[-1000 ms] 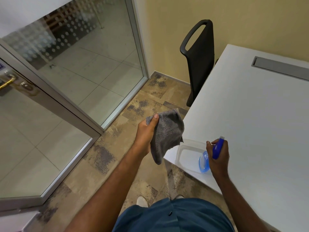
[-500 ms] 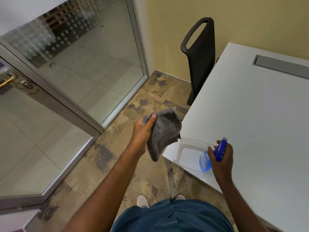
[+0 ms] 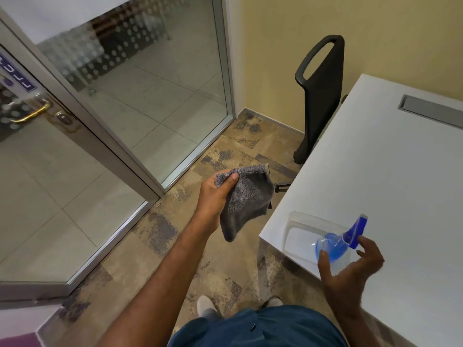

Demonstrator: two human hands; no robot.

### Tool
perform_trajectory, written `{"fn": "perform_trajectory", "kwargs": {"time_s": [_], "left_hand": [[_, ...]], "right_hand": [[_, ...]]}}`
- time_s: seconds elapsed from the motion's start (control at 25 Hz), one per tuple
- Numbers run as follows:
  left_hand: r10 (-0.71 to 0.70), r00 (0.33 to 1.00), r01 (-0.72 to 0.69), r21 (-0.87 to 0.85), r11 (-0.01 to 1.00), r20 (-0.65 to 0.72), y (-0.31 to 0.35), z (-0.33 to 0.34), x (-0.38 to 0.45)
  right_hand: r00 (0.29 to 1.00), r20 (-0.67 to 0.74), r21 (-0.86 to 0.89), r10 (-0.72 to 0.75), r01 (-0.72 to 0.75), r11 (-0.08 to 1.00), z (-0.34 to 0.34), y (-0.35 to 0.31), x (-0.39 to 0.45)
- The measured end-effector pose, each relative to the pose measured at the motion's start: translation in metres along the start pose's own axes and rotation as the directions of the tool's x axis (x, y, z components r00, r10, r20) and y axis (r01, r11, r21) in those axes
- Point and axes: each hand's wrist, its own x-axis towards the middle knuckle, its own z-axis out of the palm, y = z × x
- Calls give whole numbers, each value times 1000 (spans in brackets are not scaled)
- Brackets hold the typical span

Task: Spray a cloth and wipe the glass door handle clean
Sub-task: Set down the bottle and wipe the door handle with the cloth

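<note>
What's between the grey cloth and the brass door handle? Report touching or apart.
Apart. The head view shows the grey cloth hanging from the left hand over the floor, far right of the brass door handle.

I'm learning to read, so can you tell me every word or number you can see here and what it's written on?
Blue sign on the glass door: white letters, seen at a steep angle and cut off by the picture's edge, not readable.
Spray bottle: no readable label.
Grey cloth, white table, black chair: no writing visible.
</note>
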Motion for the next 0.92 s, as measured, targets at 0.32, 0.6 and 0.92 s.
{"fn": "perform_trajectory", "kwargs": {"time_s": [0.32,0.6,0.92], "left_hand": [[149,959,-170,66,983,241,54,-113,-5],[191,976,-186,-55,981,107,74,-259,-7],[119,974,-172,-289,942,-192,79,-356,4]], "right_hand": [[764,616,370,-192,-66,927,127,-183,15],[450,891,390,-58,-696,603,234,-265,-46],[258,965,246,-35,-857,453,306,-336,-110]]}}
